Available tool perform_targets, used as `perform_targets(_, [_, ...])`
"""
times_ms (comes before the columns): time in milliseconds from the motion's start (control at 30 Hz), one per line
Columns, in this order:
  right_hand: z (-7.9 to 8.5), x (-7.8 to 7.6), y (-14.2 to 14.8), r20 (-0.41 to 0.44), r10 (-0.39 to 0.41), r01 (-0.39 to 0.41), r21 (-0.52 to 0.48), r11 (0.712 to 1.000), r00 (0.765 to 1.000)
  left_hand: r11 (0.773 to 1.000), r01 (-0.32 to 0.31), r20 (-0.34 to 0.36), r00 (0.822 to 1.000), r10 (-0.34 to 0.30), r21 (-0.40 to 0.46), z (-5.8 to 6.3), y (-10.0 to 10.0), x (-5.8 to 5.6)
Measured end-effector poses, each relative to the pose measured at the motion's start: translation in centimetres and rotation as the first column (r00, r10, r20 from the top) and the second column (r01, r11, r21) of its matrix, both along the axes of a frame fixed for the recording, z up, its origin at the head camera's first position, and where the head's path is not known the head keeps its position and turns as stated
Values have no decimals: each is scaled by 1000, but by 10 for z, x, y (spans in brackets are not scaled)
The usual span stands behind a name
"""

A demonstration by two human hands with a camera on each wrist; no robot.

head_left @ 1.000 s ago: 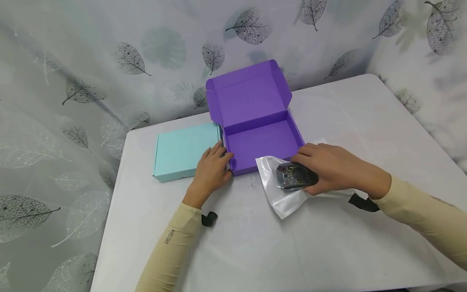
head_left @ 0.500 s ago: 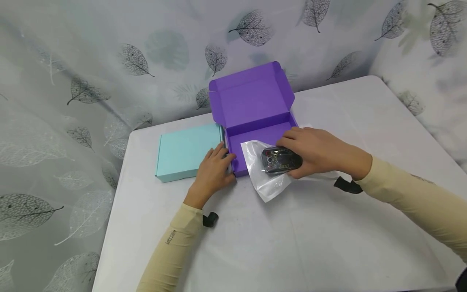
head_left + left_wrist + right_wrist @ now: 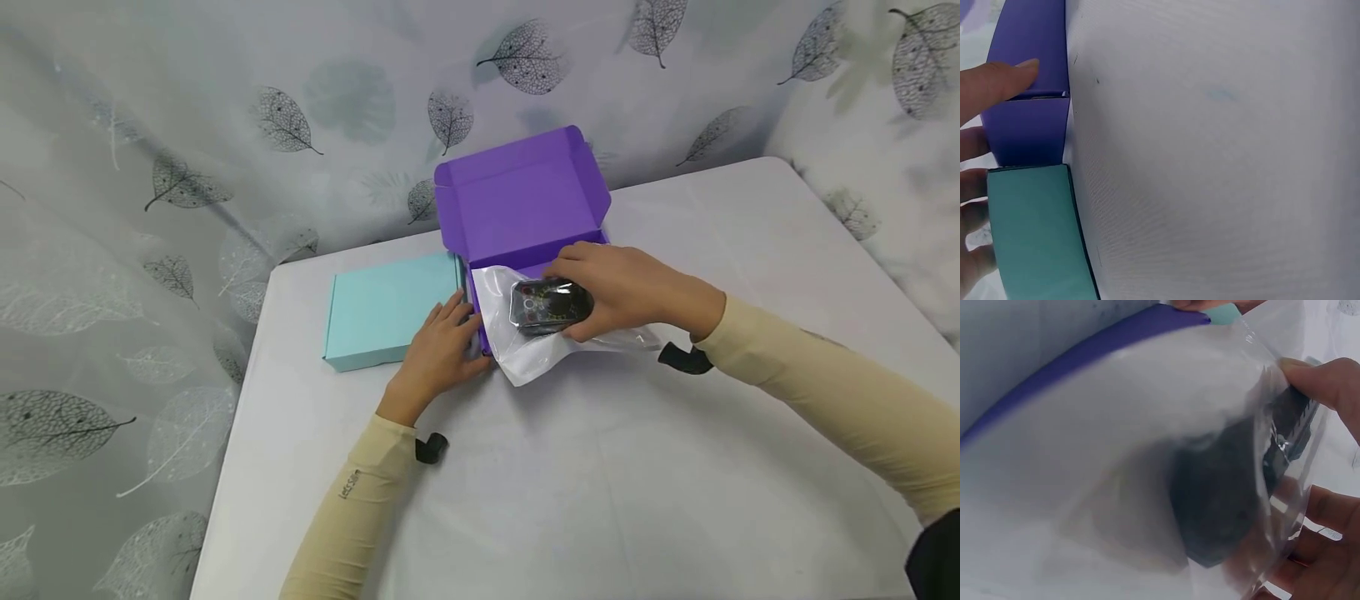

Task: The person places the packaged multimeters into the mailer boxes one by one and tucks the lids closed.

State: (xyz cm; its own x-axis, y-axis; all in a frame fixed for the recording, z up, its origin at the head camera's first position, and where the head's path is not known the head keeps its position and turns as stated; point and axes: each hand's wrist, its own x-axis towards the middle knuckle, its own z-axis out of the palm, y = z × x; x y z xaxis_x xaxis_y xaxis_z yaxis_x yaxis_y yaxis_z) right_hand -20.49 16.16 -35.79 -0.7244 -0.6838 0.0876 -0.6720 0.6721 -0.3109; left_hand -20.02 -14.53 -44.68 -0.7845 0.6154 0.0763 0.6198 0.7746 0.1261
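Black and glossy, the device (image 3: 552, 307) in its white bag (image 3: 517, 360) points its patterned end to nine o'clock, long axis nine-to-three; the right hand (image 3: 618, 287) grips it over the purple box (image 3: 517, 200). The left hand (image 3: 441, 354), fingers spread, touches that box's seven-o'clock corner, by the teal box (image 3: 390, 307). The counter (image 3: 675, 492) stretches from three to six o'clock.

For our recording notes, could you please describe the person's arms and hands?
The left sleeve and right sleeve are pale yellow and reach the wrists. The left one bears small dark lettering; the right one, an unreadable faint mark. A small black piece shows by the left wrist, another by the right. The left hand and right hand wear no gloves.
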Motion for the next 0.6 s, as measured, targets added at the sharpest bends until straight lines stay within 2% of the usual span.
perform_targets(167, [1,-10,-5,23,-19,19,-10,1000,1000,1000,-5,7,1000,5,-10,1,0,0])
perform_targets(600, [2,-39,-21,50,-43,46,-69,997,998,999,-13,48,999,11,35,-1,0,-2])
